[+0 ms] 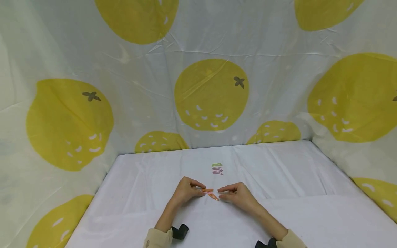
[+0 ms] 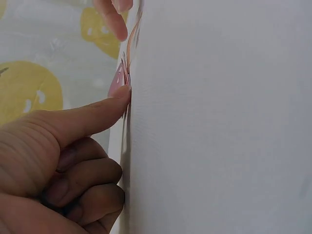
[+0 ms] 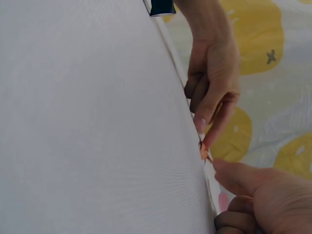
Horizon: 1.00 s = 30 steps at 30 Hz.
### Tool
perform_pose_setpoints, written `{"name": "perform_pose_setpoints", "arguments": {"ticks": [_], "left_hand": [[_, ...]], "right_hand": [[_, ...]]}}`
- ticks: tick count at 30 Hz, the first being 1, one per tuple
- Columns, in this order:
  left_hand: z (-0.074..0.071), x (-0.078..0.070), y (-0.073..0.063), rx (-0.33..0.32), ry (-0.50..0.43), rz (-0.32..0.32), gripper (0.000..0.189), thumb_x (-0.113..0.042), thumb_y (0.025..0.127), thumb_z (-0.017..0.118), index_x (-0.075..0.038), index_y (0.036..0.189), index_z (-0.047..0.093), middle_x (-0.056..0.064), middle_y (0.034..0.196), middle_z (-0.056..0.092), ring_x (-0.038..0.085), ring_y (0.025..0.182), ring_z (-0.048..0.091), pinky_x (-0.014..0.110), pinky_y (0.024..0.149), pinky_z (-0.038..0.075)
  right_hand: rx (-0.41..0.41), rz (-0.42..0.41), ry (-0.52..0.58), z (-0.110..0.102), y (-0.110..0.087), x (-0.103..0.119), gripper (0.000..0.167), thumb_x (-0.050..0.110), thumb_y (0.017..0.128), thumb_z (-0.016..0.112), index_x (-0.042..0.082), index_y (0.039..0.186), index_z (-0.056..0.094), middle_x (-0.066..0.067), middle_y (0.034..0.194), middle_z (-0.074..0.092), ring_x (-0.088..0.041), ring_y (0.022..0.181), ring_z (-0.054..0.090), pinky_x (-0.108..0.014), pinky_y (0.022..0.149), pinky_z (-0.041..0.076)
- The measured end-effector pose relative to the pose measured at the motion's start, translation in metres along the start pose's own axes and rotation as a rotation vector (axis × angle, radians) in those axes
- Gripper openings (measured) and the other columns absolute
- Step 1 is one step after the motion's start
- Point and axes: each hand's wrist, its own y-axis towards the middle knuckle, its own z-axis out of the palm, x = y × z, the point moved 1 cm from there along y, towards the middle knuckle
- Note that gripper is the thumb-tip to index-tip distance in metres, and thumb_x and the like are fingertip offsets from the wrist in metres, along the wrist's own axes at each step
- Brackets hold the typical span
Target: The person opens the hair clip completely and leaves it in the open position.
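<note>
My left hand point(image 1: 187, 190) pinches the left end of a small bundle of slender orange pieces point(image 1: 213, 196) between thumb and forefinger, with a bit of pink among them. In the left wrist view, a thin orange strip point(image 2: 129, 48) sticks out beyond the thumb, beside a pink piece point(image 2: 116, 82). The exact kind is too small to tell. Just right of the bundle, my right hand point(image 1: 242, 197) holds its thumb and forefinger apart, tips close to the orange ends. From the right wrist, the orange bundle point(image 3: 204, 151) shows between both hands' fingertips.
Behind the hands, a slim green loop point(image 1: 217, 164) and several pinkish loops point(image 1: 217, 170) lie in a short column on the white tablecloth point(image 1: 149, 193). A lemon-print curtain point(image 1: 149, 89) encloses the table's back and sides. Each forearm carries a black wrist device point(image 1: 180, 231).
</note>
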Motion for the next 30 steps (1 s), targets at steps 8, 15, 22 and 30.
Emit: {"name": "perform_pose_setpoints", "arguments": {"ticks": [8, 15, 22, 30], "left_hand": [[0.0019, -0.0030, -0.0003, 0.025, -0.002, 0.001, 0.010, -0.002, 0.078, 0.086, -0.001, 0.087, 0.083, -0.007, 0.054, 0.050, 0.007, 0.054, 0.035, 0.020, 0.050, 0.027], [0.0032, -0.0057, -0.0017, 0.093, 0.020, 0.027, 0.010, -0.003, 0.078, 0.086, -0.002, 0.087, 0.083, -0.007, 0.055, 0.052, 0.006, 0.055, 0.036, 0.019, 0.051, 0.028], [0.0075, -0.0084, -0.0018, 0.131, 0.002, 0.034, 0.014, -0.004, 0.078, 0.087, -0.003, 0.091, 0.083, -0.007, 0.054, 0.043, 0.005, 0.053, 0.033, 0.020, 0.050, 0.027], [0.0101, -0.0075, -0.0015, 0.120, -0.024, 0.016, 0.016, -0.002, 0.077, 0.088, -0.003, 0.092, 0.082, -0.007, 0.054, 0.039, 0.005, 0.052, 0.031, 0.020, 0.049, 0.024]], "right_hand": [[0.010, -0.043, -0.030, -0.0002, -0.0001, -0.0017, 0.028, 0.017, 0.087, 0.083, 0.005, 0.113, 0.080, 0.008, 0.055, 0.036, -0.001, 0.050, 0.028, -0.017, 0.050, 0.027], [0.025, -0.072, -0.084, 0.0014, 0.0005, -0.0030, 0.029, 0.020, 0.087, 0.083, 0.008, 0.113, 0.080, 0.009, 0.054, 0.036, 0.000, 0.049, 0.027, -0.016, 0.050, 0.028], [0.049, -0.102, -0.090, 0.0015, -0.0002, -0.0016, 0.017, 0.021, 0.089, 0.082, 0.012, 0.104, 0.083, 0.008, 0.052, 0.039, 0.003, 0.048, 0.026, -0.017, 0.047, 0.024], [0.042, -0.088, -0.085, 0.0015, -0.0002, -0.0030, 0.020, 0.022, 0.089, 0.082, 0.010, 0.104, 0.083, 0.008, 0.053, 0.040, 0.003, 0.048, 0.028, -0.016, 0.048, 0.026]]}}
